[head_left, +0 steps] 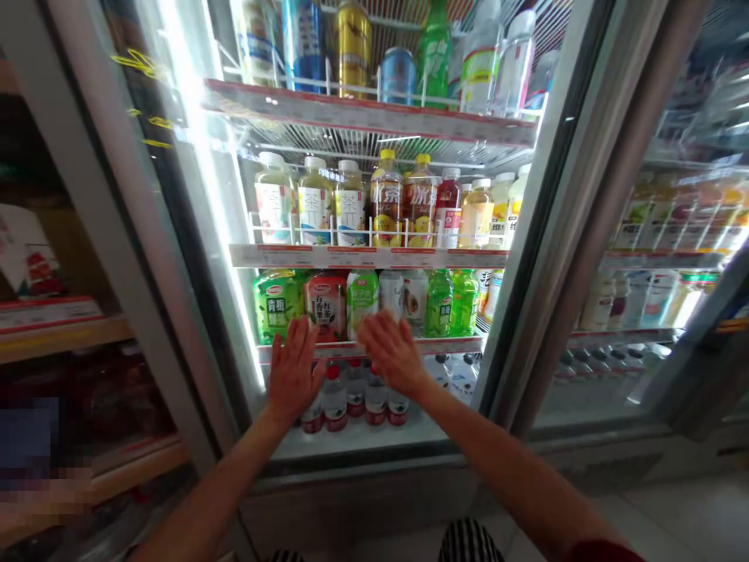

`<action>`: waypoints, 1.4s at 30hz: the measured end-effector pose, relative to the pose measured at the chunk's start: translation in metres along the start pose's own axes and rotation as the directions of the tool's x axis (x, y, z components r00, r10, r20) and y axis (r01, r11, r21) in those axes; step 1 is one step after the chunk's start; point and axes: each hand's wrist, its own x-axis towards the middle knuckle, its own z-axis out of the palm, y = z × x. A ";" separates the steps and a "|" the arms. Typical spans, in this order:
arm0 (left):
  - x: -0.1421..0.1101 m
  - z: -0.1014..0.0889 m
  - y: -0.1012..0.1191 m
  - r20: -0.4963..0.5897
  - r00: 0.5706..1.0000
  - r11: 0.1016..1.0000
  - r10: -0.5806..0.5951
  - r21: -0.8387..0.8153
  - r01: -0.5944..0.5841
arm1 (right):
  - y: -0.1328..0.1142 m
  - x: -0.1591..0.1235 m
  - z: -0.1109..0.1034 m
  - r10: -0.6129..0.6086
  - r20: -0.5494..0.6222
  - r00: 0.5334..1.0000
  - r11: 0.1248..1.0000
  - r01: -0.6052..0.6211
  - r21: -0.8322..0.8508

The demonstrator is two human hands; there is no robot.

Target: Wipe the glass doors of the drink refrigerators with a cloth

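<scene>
Both of my arms reach toward a lit drinks fridge. My left hand is raised with its fingers stretched out and holds nothing. It is nearest to a green jug-shaped bottle and a dark red tea bottle. My right hand, slightly blurred, is also flat and empty, in front of a green-and-white bottle and a clear bottle with a fruit picture. Whether either hand touches anything cannot be made out. Below them, small red-capped water bottles stand on the fridge floor, partly hidden by my hands.
A shelf edge with price labels runs below tea bottles. Higher up are cans and more bottles. A metal door frame borders the right side, with another drinks fridge beyond. Wooden shelving stands left.
</scene>
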 end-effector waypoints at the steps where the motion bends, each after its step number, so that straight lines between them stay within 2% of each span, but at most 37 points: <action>1: -0.002 -0.001 -0.003 0.002 1.000 1.000 -0.004 0.006 0.004 | -0.013 -0.006 0.004 -0.115 0.047 0.992 0.993 0.114 0.029; 2: -0.005 -0.003 -0.008 -0.002 1.000 1.000 -0.022 0.015 0.022 | -0.021 -0.007 0.006 -0.175 0.073 0.982 0.984 0.172 0.047; 3: -0.007 -0.006 -0.013 -0.014 0.998 0.998 -0.055 0.028 0.055 | -0.024 -0.002 0.006 -0.170 0.077 0.982 0.985 0.166 0.049; 5: -0.012 -0.010 -0.026 -0.054 0.989 0.988 -0.141 0.057 0.144 | -0.017 0.021 0.002 0.017 0.015 1.000 1.000 -0.017 0.017; 7: -0.015 -0.014 -0.037 -0.070 0.978 0.976 -0.199 0.071 0.204 | -0.007 0.048 -0.001 0.238 -0.097 0.966 0.971 -0.240 -0.006; 8: -0.017 -0.016 -0.041 -0.065 0.976 0.974 -0.208 0.072 0.213 | -0.006 0.058 0.000 0.286 -0.133 0.949 0.957 -0.290 -0.009; 9: -0.020 -0.017 -0.043 -0.054 0.976 0.974 -0.211 0.072 0.215 | -0.010 0.062 0.003 0.272 -0.140 0.952 0.961 -0.276 -0.010; 10: -0.022 -0.018 -0.045 -0.040 0.976 0.974 -0.214 0.072 0.216 | -0.017 0.061 0.007 0.192 -0.119 0.974 0.981 -0.194 -0.008; 11: -0.025 -0.019 -0.046 -0.028 0.976 0.973 -0.217 0.072 0.218 | -0.028 0.056 0.011 0.063 -0.082 0.995 0.998 -0.063 0.004; 13: -0.032 -0.020 -0.048 -0.008 0.974 0.970 -0.228 0.081 0.228 | -0.050 0.045 0.021 -0.200 -0.004 0.980 0.978 0.200 0.056; 14: -0.035 -0.022 -0.049 0.002 0.972 0.968 -0.237 0.089 0.236 | -0.059 0.042 0.025 -0.262 0.019 0.965 0.962 0.259 0.083; 15: -0.039 -0.023 -0.052 0.009 0.969 0.965 -0.246 0.098 0.244 | -0.064 0.044 0.027 -0.262 0.030 0.965 0.961 0.257 0.103; 16: -0.042 -0.025 -0.054 0.012 0.967 0.962 -0.254 0.106 0.252 | -0.067 0.049 0.028 -0.209 0.032 0.977 0.972 0.204 0.116; 19: -0.047 -0.031 -0.062 0.013 0.961 0.955 -0.275 0.123 0.271 | -0.069 0.073 0.031 0.050 0.024 0.998 0.990 -0.053 0.132; 20: -0.049 -0.033 -0.064 0.015 0.960 0.953 -0.279 0.126 0.275 | -0.072 0.078 0.034 0.074 0.030 0.997 0.987 -0.077 0.143; 21: -0.050 -0.035 -0.066 0.018 0.959 0.952 -0.282 0.130 0.277 | -0.078 0.079 0.038 0.032 0.045 0.998 0.986 -0.039 0.162; 22: -0.051 -0.037 -0.067 0.019 0.959 0.951 -0.284 0.135 0.279 | -0.085 0.078 0.042 -0.067 0.065 0.996 0.980 0.054 0.190; 24: -0.056 -0.042 -0.070 0.033 0.958 0.949 -0.286 0.148 0.279 | -0.104 0.074 0.052 -0.305 0.092 0.948 0.928 0.274 0.251; 25: -0.058 -0.044 -0.072 0.038 0.956 0.947 -0.290 0.155 0.281 | -0.112 0.075 0.055 -0.371 0.093 0.924 0.903 0.335 0.268; 26: -0.061 -0.047 -0.075 0.043 0.953 0.944 -0.298 0.162 0.288 | -0.119 0.080 0.058 -0.377 0.089 0.922 0.900 0.342 0.269; 27: -0.064 -0.050 -0.078 0.046 0.951 0.941 -0.306 0.167 0.295 | -0.125 0.088 0.060 -0.328 0.084 0.941 0.920 0.298 0.256; 29: -0.069 -0.056 -0.084 0.043 0.947 0.935 -0.319 0.177 0.307 | -0.131 0.109 0.061 -0.151 0.068 0.986 0.968 0.133 0.213; 31: -0.072 -0.062 -0.090 0.035 0.946 0.932 -0.321 0.188 0.309 | -0.137 0.120 0.062 -0.083 0.057 0.995 0.977 0.070 0.199; 33: -0.074 -0.067 -0.093 0.034 0.950 0.935 -0.309 0.192 0.297 | -0.143 0.112 0.066 -0.195 0.064 0.979 0.958 0.176 0.224; 35: -0.077 -0.069 -0.092 0.041 0.956 0.941 -0.290 0.192 0.278 | -0.147 0.091 0.071 -0.374 0.084 0.924 0.901 0.340 0.271; 37: -0.080 -0.068 -0.088 0.065 0.960 0.947 -0.273 0.192 0.257 | -0.142 0.073 0.071 -0.461 0.104 0.881 0.860 0.414 0.298; 38: -0.081 -0.066 -0.085 0.079 0.959 0.948 -0.272 0.192 0.253 | -0.135 0.069 0.068 -0.446 0.109 0.889 0.869 0.400 0.291; 39: -0.082 -0.064 -0.082 0.088 0.958 0.949 -0.271 0.191 0.251 | -0.126 0.068 0.063 -0.381 0.105 0.919 0.901 0.343 0.265; 41: -0.082 -0.058 -0.073 0.100 0.960 0.954 -0.261 0.176 0.242 | -0.105 0.070 0.051 -0.150 0.076 0.986 0.974 0.134 0.180; 42: -0.080 -0.054 -0.068 0.101 0.962 0.958 -0.253 0.166 0.235 | -0.095 0.068 0.045 -0.023 0.053 0.998 0.990 0.015 0.139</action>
